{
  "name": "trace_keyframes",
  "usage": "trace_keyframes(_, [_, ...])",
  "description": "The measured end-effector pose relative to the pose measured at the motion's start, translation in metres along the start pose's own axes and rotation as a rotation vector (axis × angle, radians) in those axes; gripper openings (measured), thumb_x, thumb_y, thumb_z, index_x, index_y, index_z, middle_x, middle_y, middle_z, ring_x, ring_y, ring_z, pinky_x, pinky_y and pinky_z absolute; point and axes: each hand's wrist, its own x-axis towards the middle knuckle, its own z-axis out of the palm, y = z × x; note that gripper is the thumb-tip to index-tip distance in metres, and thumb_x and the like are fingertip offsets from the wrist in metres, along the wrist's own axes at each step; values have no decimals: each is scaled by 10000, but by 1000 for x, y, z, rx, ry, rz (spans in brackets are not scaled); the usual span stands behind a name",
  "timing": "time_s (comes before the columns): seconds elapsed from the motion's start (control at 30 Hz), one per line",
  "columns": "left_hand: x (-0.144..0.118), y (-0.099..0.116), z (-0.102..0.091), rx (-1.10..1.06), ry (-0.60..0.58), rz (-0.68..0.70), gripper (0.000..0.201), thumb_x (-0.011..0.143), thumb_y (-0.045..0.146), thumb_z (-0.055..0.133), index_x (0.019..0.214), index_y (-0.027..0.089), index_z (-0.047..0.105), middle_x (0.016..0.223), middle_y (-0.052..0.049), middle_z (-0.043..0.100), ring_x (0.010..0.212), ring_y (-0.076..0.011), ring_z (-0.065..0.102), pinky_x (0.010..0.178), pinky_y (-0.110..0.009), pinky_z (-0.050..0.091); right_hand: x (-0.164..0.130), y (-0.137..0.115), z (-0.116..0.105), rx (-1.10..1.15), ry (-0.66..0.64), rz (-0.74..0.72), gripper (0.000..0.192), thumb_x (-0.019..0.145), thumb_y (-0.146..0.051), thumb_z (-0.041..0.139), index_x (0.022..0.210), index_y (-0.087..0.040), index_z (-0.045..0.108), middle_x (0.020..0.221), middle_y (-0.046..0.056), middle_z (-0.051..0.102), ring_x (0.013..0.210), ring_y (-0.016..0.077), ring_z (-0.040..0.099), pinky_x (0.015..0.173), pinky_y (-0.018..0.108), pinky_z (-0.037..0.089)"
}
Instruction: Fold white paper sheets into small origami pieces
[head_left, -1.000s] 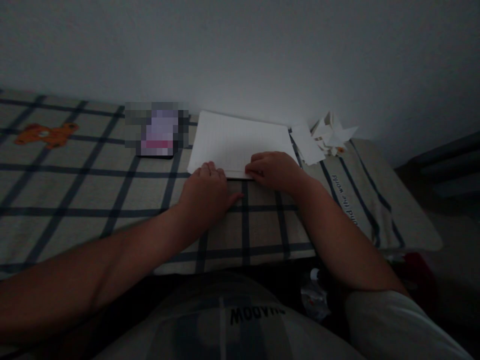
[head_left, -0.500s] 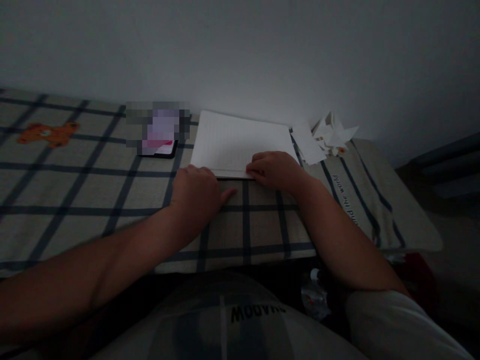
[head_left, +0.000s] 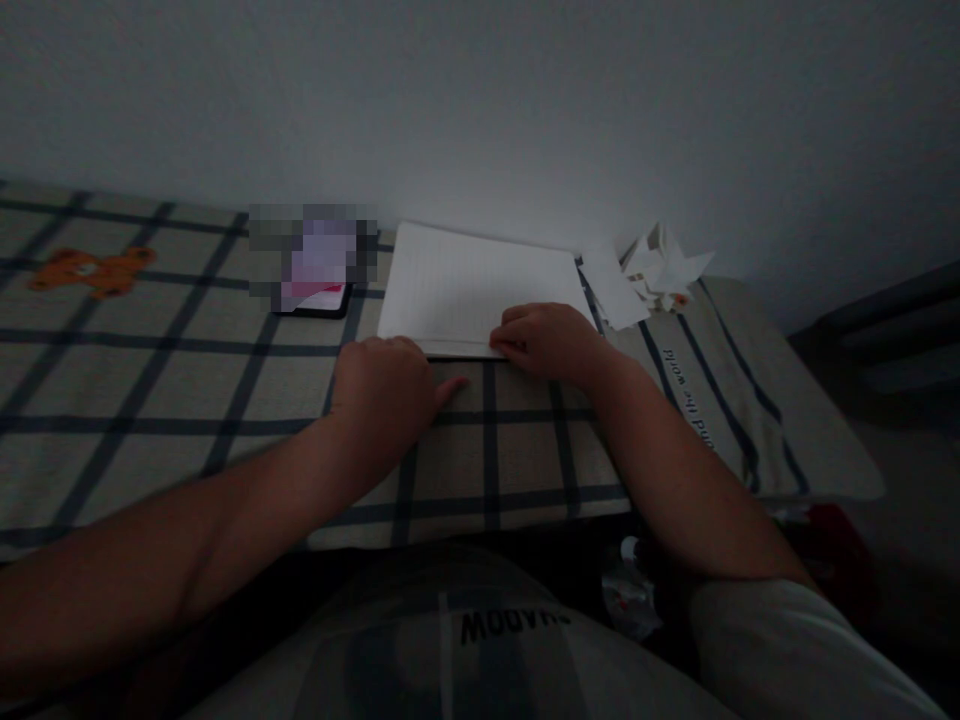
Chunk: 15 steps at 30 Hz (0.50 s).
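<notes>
A dim plaid-covered table [head_left: 225, 380] stands against a pale wall. Near its far edge lies our white lined paper sheet [head_left: 472, 285]: our right hand [head_left: 551, 340] curls, fingertips pinning the near edge, while our left hand [head_left: 382, 385] rests loosely spread on the cloth just beside its near-left corner. We judge we are squaring the sheet for a fold; lifting that edge cleanly needs both hands.

You're in a dim home room: checked cloth [head_left: 225, 390] with a bear patch [head_left: 88, 270], against a plain wall [head_left: 480, 100].

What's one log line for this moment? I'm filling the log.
left hand: on tablecloth | right hand: on paper | phone: left of paper
</notes>
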Motion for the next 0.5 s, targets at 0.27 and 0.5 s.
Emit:
trace_keyframes(0.27, [-8,7,2,-114,97,269,426,999,447,457,1103,128,718,983,-174,728,948,-332,664,671,-408,524,0,-1,0,-15,5,0,306,970,-296,481,964,-224,779,983,51,736,798,177,620,649,327,317])
trace_keyframes(0.5, [4,9,33,-240,201,423,652,1024,426,442,1469,-49,469,1529,-261,480,1454,-363,411,1201,-452,337,-1,1,1,-14,14,-7,320,973,-295,474,951,-209,781,970,57,734,785,172,615,662,327,326])
